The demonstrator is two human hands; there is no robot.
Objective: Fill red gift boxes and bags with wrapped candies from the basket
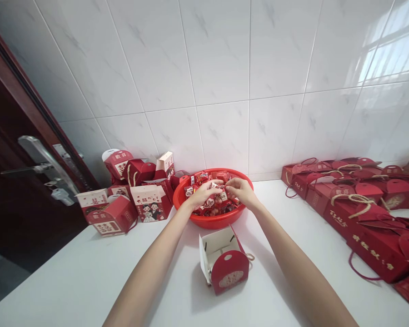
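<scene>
Both my hands are over a red plastic basket point(213, 222) heaped with wrapped candies point(209, 203). My left hand point(204, 194) is closed, with its thumb and fingers about a red and white wrapped candy point(222, 195). Beside it, my right hand point(242, 190) has its fingers pinched together at the candies; what they hold is too small to make out. Between my forearms, nearer to me, stands a small red gift box point(230, 272) with its top open, its white inside showing and a rope handle at its right side.
Several red and cream gift boxes point(152, 203) stand in a group at the left, some with raised flaps. Rows of red boxes with rope handles point(347, 213) line the right side. A tiled wall point(221, 81) rises behind the white table point(170, 281). A dark door with a metal handle point(47, 159) is at the left.
</scene>
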